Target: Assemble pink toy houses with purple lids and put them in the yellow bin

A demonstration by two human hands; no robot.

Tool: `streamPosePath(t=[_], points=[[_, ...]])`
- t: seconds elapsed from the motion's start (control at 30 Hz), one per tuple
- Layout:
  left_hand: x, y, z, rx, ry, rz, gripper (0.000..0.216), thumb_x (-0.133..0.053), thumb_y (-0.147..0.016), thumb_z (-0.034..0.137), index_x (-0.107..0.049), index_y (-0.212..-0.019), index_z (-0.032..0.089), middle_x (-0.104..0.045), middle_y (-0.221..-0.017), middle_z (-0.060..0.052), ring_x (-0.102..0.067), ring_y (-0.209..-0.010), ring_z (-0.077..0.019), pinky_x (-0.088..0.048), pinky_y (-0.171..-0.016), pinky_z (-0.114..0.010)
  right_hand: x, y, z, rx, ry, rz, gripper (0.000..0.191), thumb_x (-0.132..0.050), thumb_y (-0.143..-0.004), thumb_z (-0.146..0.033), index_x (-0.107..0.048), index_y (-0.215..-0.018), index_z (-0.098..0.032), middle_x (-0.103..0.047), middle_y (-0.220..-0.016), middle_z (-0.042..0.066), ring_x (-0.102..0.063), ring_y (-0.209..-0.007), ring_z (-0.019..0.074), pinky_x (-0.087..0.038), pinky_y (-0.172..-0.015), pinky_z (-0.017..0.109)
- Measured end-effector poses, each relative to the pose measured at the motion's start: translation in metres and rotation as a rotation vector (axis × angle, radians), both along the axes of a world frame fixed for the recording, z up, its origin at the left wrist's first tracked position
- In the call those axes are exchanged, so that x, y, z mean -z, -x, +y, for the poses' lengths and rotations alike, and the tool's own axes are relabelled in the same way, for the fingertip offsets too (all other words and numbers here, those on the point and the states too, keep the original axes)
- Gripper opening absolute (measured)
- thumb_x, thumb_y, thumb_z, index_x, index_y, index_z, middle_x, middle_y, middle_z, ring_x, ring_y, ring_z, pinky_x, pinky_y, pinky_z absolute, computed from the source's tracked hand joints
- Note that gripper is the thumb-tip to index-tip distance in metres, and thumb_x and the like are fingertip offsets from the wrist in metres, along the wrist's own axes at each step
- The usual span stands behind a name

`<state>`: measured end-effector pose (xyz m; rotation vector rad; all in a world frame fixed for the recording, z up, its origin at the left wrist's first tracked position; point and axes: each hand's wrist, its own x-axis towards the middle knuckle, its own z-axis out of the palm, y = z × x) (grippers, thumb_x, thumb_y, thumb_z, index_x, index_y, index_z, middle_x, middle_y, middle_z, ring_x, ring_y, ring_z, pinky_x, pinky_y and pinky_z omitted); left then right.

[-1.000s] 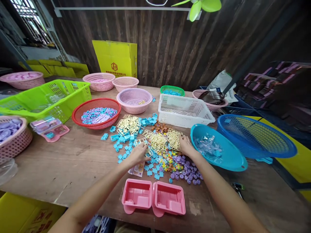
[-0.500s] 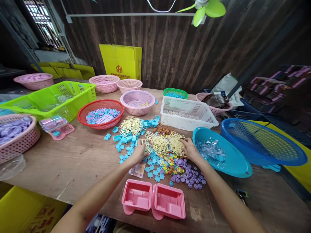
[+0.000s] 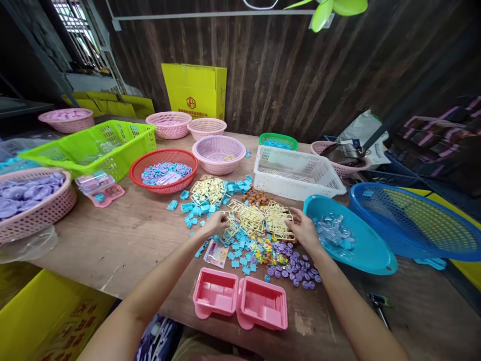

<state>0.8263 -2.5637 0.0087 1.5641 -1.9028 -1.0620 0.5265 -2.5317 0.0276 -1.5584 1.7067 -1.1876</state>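
My left hand [image 3: 217, 224] pinches the edge of a cream plastic sprue frame [image 3: 230, 231], tilted above scattered light-blue plastic pieces [image 3: 240, 245]. At the right side of a stack of the same cream frames [image 3: 277, 220], my right hand [image 3: 303, 229] has thumb and fingers closed on the edge. Another cream stack [image 3: 250, 218] lies between the hands. Purple round pieces [image 3: 296, 268], small multicoloured pieces [image 3: 266, 250] and brown pieces [image 3: 257, 197] surround the stacks. Close to me stands an open pink two-part case [image 3: 263, 301]. A small printed packet [image 3: 216, 254] lies below my left hand.
To the right are a turquoise basin [image 3: 376, 255] with clear parts and a blue basket [image 3: 413, 220]. Behind stands a white basket [image 3: 300, 188]. A red basket [image 3: 165, 188], lime crate [image 3: 124, 160] and pink basket [image 3: 45, 215] are on the left.
My left hand has turned and lifted the cream frame, which now hangs more upright. My right hand stays at the right stack's edge. The whole view has shifted slightly.
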Motion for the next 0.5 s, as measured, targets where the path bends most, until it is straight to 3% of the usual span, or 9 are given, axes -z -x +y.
streamPosePath(t=[0.07, 0.23, 0.37, 0.5], points=[[-0.006, -0.001, 0.001, -0.002, -0.031, 0.098, 0.018, -0.059, -0.063, 0.017, -0.047, -0.051, 0.015, -0.037, -0.048, 0.007, -0.034, -0.050, -0.0077, -0.023, -0.053, -0.024, -0.003, -0.011, 0.004, -0.010, -0.023, -0.175, 0.050, -0.065, -0.059, -0.033, -0.058, -0.106, -0.018, -0.063, -0.086, 0.005, -0.058, -0.072, 0.0176, -0.049, -0.063, 0.030], [-0.021, 0.011, 0.013, -0.042, -0.090, 0.377, 0.022, -0.063, -0.063, 0.029, -0.047, -0.057, 0.015, -0.042, -0.051, 0.007, -0.038, -0.050, -0.0062, -0.029, -0.051, -0.021, -0.009, -0.064, 0.015, -0.111, -0.199, -0.496, 0.053, -0.077, -0.043, -0.044, -0.062, -0.085, -0.016, -0.057, -0.064, -0.002, -0.049, -0.057, 0.0111, -0.042, -0.057, 0.026], [-0.026, 0.024, 0.028, -0.058, -0.213, 0.567, 0.034, -0.066, -0.060, 0.042, -0.042, -0.065, 0.018, -0.050, -0.058, 0.005, -0.049, -0.049, -0.0085, -0.039, -0.049, -0.022, -0.004, -0.100, 0.017, -0.123, -0.203, -0.519, 0.049, -0.076, -0.039, -0.055, -0.055, -0.060, -0.016, -0.050, -0.057, -0.003, -0.044, -0.054, 0.0096, -0.039, -0.057, 0.026], [-0.022, 0.031, 0.038, -0.108, -0.293, 0.694, 0.043, -0.064, -0.058, 0.052, -0.040, -0.073, 0.020, -0.051, -0.057, 0.005, -0.053, -0.046, -0.0106, -0.046, -0.048, -0.026, 0.007, -0.116, 0.014, -0.043, -0.177, -0.507, 0.049, -0.071, -0.044, -0.059, -0.050, -0.062, -0.019, -0.049, -0.057, -0.004, -0.045, -0.057, 0.0119, -0.039, -0.058, 0.027]])
